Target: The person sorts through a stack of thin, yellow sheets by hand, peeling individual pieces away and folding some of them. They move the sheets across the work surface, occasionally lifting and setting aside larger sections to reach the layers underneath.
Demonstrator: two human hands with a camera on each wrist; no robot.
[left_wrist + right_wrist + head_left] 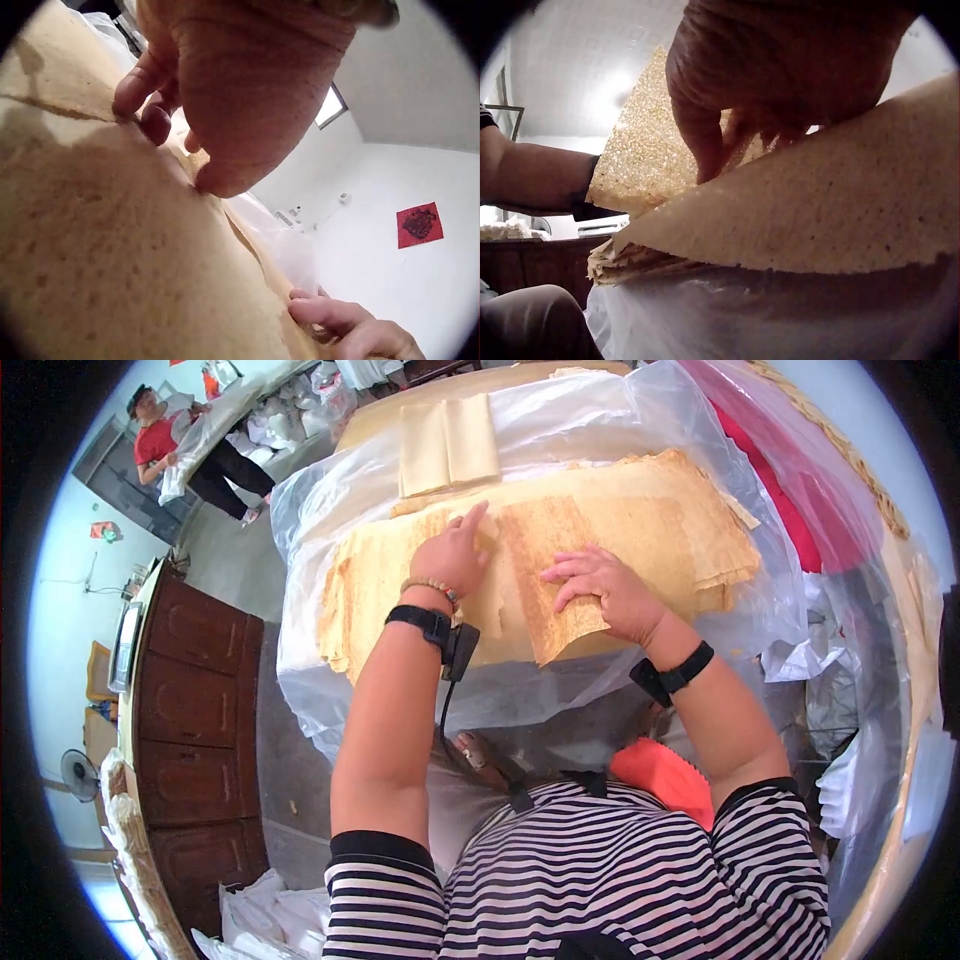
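Note:
A wide pile of thin, brown-speckled flatbread sheets [690, 540] lies on clear plastic. The top sheet's right part is folded over into a raised flap [540, 580], which looks translucent in the right wrist view. My right hand [615, 595] holds this flap, its bent fingers lying over it and the thumb at the fold. To the left, my left hand [452, 560] rests on the sheet with the index finger extended. Its fingertips [129, 97] touch the sheet's surface in the left wrist view. A folded flatbread [450, 445] lies just beyond the pile.
Clear plastic sheeting [345, 510] covers the table around the pile. A dark wooden cabinet [195, 700] stands at the left. A person [185, 450] in red is at the far left. White bags [280, 425] sit at the back, and a red cloth [765, 480] lies under plastic on the right.

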